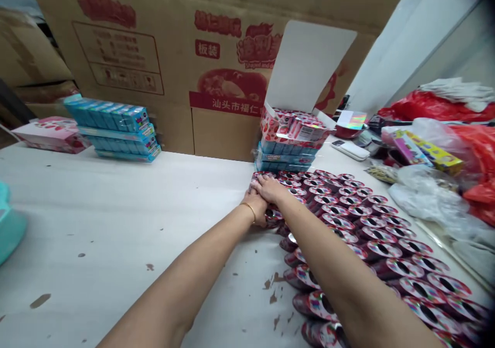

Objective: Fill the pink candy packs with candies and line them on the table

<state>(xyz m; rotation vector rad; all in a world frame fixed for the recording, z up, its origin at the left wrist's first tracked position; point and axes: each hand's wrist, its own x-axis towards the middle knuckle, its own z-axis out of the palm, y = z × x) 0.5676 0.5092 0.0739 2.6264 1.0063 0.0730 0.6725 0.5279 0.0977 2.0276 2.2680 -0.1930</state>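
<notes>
The right hand (270, 187) lies flat, fingers stretched and close together, on the far-left corner of the round foil-topped rolls (371, 234). These shiny, dark-centred rings stand packed in slanting rows across the right side of the desk (116, 219), which is pale with a wood grain and chipped. The left hand (261, 215), with a thin gold bangle at the wrist, presses against the rolls' edge under the right. Its fingers are hidden, so I cannot tell its grip. Just beyond stands an open pink carton (294, 126) on flat blue boxes (286, 158).
</notes>
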